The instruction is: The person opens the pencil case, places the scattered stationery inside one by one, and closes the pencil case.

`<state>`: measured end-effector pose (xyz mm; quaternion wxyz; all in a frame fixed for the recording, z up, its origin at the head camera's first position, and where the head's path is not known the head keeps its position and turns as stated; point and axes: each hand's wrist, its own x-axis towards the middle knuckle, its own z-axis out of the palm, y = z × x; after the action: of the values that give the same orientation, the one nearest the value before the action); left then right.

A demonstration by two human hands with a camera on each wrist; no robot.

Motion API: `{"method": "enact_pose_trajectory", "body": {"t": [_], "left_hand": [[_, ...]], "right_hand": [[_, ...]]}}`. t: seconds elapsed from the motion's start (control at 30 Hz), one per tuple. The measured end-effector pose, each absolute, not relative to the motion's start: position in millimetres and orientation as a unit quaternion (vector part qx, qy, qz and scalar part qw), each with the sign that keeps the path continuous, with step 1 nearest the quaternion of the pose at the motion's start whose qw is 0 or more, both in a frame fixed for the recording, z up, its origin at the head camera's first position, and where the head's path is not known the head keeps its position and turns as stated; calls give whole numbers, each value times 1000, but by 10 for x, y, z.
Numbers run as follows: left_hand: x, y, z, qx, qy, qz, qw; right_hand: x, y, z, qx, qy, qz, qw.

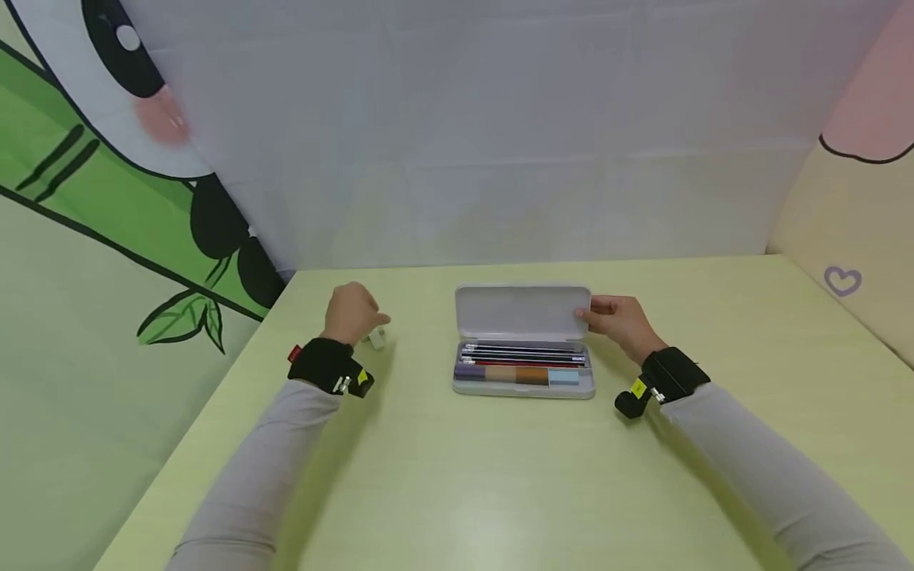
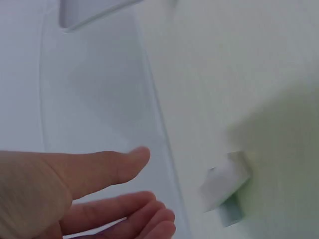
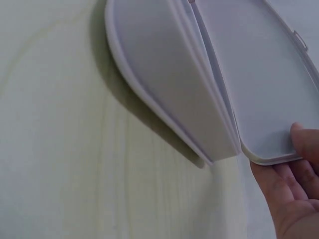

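Note:
A white pencil case [image 1: 524, 390] lies on the table with its lid [image 1: 520, 311] raised. Several dark pencils [image 1: 524, 354] and a red one lie inside, behind a strip [image 1: 531, 374] of purple, tan, brown and light blue sections. My right hand [image 1: 620, 321] pinches the right end of the lid; its thumb rests on the inner face, fingers behind, as the right wrist view shows. Off to the left, my left hand [image 1: 353, 309] hovers beside small white and grey-green blocks [image 2: 227, 189] on the table. Its fingers [image 2: 114, 211] are relaxed, with nothing between them and the thumb.
A pale yellow table [image 1: 457, 476] spans the space below both arms. Behind it hangs a white sheet [image 1: 457, 159]. A cartoon-patterned wall [image 1: 93, 317] flanks the left side, and another wall [image 1: 857, 214] the right.

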<state>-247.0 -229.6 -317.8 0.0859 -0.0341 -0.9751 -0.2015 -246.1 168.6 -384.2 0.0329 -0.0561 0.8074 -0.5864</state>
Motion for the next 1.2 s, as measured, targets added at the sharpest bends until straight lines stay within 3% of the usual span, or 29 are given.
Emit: {"method": "enact_pose_trajectory", "body": {"t": [0.2, 0.53, 1.2], "left_hand": [[-2468, -2327, -3530, 70, -972, -186, 125], [-2525, -2326, -3649, 99, -969, -179, 137], [-2404, -2334, -3530, -24, -954, -229, 191]], "right_hand": [[-2441, 1652, -3864, -40, 811, -583, 38], [-2409, 1633, -3881, -38, 815, -578, 38], [-2344, 1625, -3848, -49, 812, -582, 19]]}}
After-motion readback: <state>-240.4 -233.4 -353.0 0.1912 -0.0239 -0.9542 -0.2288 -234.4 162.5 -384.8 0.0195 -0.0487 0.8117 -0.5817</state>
